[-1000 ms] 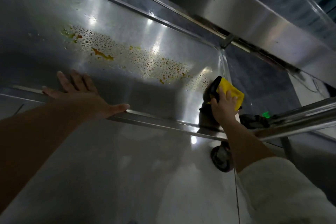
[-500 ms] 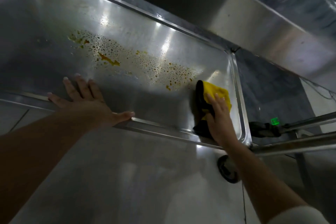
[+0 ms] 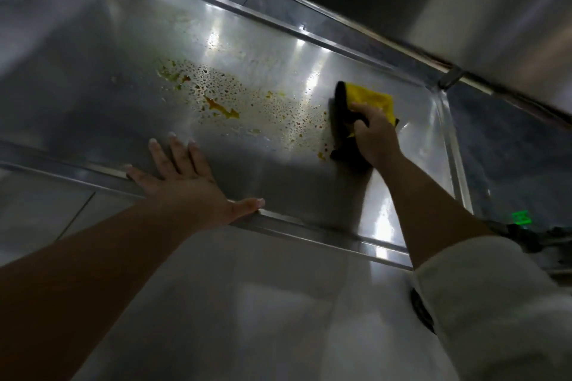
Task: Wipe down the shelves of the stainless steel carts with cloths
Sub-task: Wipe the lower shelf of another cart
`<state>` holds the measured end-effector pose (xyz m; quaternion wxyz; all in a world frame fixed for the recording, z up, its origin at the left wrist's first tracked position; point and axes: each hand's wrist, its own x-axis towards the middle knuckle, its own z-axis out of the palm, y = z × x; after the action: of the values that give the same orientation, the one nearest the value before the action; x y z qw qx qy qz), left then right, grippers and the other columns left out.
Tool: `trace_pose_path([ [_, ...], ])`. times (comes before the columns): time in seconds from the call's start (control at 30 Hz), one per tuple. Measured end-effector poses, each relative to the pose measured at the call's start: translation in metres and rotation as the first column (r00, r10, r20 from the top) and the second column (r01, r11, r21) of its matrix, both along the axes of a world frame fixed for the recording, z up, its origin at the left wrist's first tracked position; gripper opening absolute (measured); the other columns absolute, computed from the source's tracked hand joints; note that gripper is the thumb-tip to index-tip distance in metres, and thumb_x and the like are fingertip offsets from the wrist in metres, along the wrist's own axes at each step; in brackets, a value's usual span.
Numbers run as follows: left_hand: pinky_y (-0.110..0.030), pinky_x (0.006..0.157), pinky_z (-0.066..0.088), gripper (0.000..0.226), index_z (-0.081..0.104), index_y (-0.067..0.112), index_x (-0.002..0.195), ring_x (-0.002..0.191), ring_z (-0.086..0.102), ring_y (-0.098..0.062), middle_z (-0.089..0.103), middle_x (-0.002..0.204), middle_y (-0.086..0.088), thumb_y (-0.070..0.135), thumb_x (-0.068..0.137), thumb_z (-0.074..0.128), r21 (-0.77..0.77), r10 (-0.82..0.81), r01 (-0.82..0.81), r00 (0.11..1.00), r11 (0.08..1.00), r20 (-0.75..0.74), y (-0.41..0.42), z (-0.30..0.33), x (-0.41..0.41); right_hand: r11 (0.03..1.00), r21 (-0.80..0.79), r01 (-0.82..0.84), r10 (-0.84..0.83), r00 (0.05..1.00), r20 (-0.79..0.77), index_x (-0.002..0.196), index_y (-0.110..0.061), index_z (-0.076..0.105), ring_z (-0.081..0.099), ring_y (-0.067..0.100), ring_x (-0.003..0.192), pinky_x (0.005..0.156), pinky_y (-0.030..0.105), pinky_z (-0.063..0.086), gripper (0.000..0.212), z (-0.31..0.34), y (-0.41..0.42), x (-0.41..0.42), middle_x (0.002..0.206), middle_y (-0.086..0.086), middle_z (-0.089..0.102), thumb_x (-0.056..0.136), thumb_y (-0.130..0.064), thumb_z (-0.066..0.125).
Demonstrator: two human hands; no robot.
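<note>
The lower shelf (image 3: 117, 49) of a stainless steel cart fills the view, with a raised rim all round. A patch of orange-yellow droplets and smears (image 3: 223, 102) runs across its middle. My right hand (image 3: 376, 136) grips a folded yellow and black cloth (image 3: 370, 99) and presses it on the shelf at the right end of the spill. My left hand (image 3: 182, 185) rests flat on the shelf by the near rim, fingers spread, thumb along the rim.
The cart's upper shelf (image 3: 495, 9) overhangs at the top right. A caster wheel (image 3: 422, 312) shows under the near right corner. Grey floor tiles (image 3: 216, 303) lie below, and a green light (image 3: 521, 216) glows at the far right.
My right hand carried the cloth from the shelf's right corner onto the shelf and slid it left and away from me to the spill's edge. My left hand stayed flat by the near rim.
</note>
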<state>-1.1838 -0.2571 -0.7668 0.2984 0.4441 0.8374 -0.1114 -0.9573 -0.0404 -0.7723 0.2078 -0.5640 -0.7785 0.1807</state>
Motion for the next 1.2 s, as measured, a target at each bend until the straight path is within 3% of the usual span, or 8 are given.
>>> trace_pose_path([
  [0.13, -0.075, 0.106, -0.004, 0.152, -0.036, 0.002, 0.138, 0.135, -0.034, -0.049, -0.043, 0.145, -0.025, 0.104, 0.037, 0.012, 0.003, 0.003, -0.003, 1.0, 1.0, -0.014, -0.001, -0.002, 0.001, 0.993, -0.044, -0.111, 0.108, 0.992, -0.067, 0.129, -0.026, 0.056, 0.021, 0.018, 0.144, 0.115, 0.034, 0.022, 0.047, -0.003, -0.056, -0.002, 0.148, 0.001, 0.042, 0.089, -0.004, 0.046],
  [0.27, -0.074, 0.106, -0.003, 0.148, -0.033, 0.002, 0.141, 0.135, -0.034, -0.049, -0.04, 0.146, -0.026, 0.104, 0.047, 0.019, 0.032, 0.005, -0.004, 1.0, 0.999, -0.018, -0.002, -0.001, 0.003, 0.983, -0.033, -0.183, 0.183, 0.983, -0.013, 0.136, -0.027, 0.049, 0.011, 0.021, 0.147, 0.117, 0.045, 0.017, 0.052, -0.006, -0.123, 0.008, 0.153, 0.001, 0.031, 0.084, -0.021, 0.048],
  [0.43, -0.075, 0.106, -0.004, 0.147, -0.027, 0.003, 0.144, 0.137, -0.031, -0.049, -0.035, 0.15, -0.025, 0.103, 0.048, 0.02, 0.083, -0.012, 0.013, 1.0, 0.996, -0.012, -0.006, -0.002, 0.004, 0.969, -0.026, -0.245, 0.246, 0.965, 0.095, 0.14, -0.023, 0.044, 0.009, 0.029, 0.146, 0.118, 0.044, 0.009, 0.064, -0.007, -0.144, 0.016, 0.154, 0.007, 0.027, 0.077, -0.024, 0.054],
  [0.53, -0.075, 0.105, -0.005, 0.147, -0.028, 0.003, 0.144, 0.136, -0.032, -0.049, -0.037, 0.148, -0.026, 0.103, 0.047, 0.019, 0.092, -0.018, 0.019, 1.0, 0.996, -0.013, -0.007, -0.003, 0.004, 0.979, 0.006, -0.203, 0.2, 0.966, 0.164, 0.143, -0.019, 0.041, 0.017, 0.035, 0.144, 0.118, 0.049, 0.013, 0.062, -0.006, -0.101, 0.008, 0.152, 0.015, 0.03, 0.084, -0.014, 0.06],
  [0.7, -0.076, 0.104, -0.007, 0.146, -0.032, 0.002, 0.141, 0.134, -0.034, -0.05, -0.04, 0.146, -0.026, 0.103, 0.049, 0.019, 0.104, -0.025, 0.027, 0.999, 0.994, -0.02, -0.006, -0.009, 0.003, 0.997, -0.067, 0.023, -0.01, 0.982, 0.188, 0.146, -0.024, 0.034, 0.013, 0.033, 0.145, 0.118, 0.049, 0.005, 0.054, -0.01, -0.008, -0.04, 0.154, 0.015, 0.027, 0.093, -0.02, 0.048],
  [0.8, -0.076, 0.102, -0.008, 0.145, -0.031, 0.002, 0.141, 0.134, -0.034, -0.05, -0.039, 0.146, -0.026, 0.102, 0.05, 0.019, 0.108, -0.023, 0.026, 0.999, 0.994, -0.035, -0.006, -0.011, 0.003, 0.996, -0.084, -0.017, 0.034, 0.978, 0.207, 0.142, -0.029, 0.039, 0.012, 0.032, 0.145, 0.116, 0.056, 0.006, 0.052, -0.012, 0.012, -0.063, 0.154, 0.012, 0.028, 0.091, -0.018, 0.046],
  [0.97, -0.076, 0.102, -0.008, 0.146, -0.032, 0.003, 0.141, 0.133, -0.035, -0.05, -0.04, 0.146, -0.026, 0.103, 0.048, 0.019, 0.086, -0.011, 0.014, 0.999, 0.996, -0.043, -0.002, -0.014, 0.003, 0.975, -0.044, -0.22, 0.224, 0.956, 0.189, 0.135, -0.036, 0.048, 0.015, 0.029, 0.145, 0.114, 0.061, 0.013, 0.051, -0.01, -0.025, -0.071, 0.154, 0.003, 0.029, 0.088, -0.016, 0.051],
  [1.2, -0.076, 0.101, -0.008, 0.147, -0.03, 0.002, 0.142, 0.134, -0.035, -0.05, -0.038, 0.148, -0.025, 0.104, 0.047, 0.018, 0.11, -0.003, 0.008, 0.999, 0.994, -0.046, -0.002, -0.017, 0.004, 0.95, -0.044, -0.308, 0.311, 0.943, 0.121, 0.138, -0.024, 0.047, 0.007, 0.03, 0.146, 0.118, 0.047, 0.005, 0.056, -0.002, -0.125, -0.037, 0.155, 0.006, 0.026, 0.085, -0.013, 0.059],
])
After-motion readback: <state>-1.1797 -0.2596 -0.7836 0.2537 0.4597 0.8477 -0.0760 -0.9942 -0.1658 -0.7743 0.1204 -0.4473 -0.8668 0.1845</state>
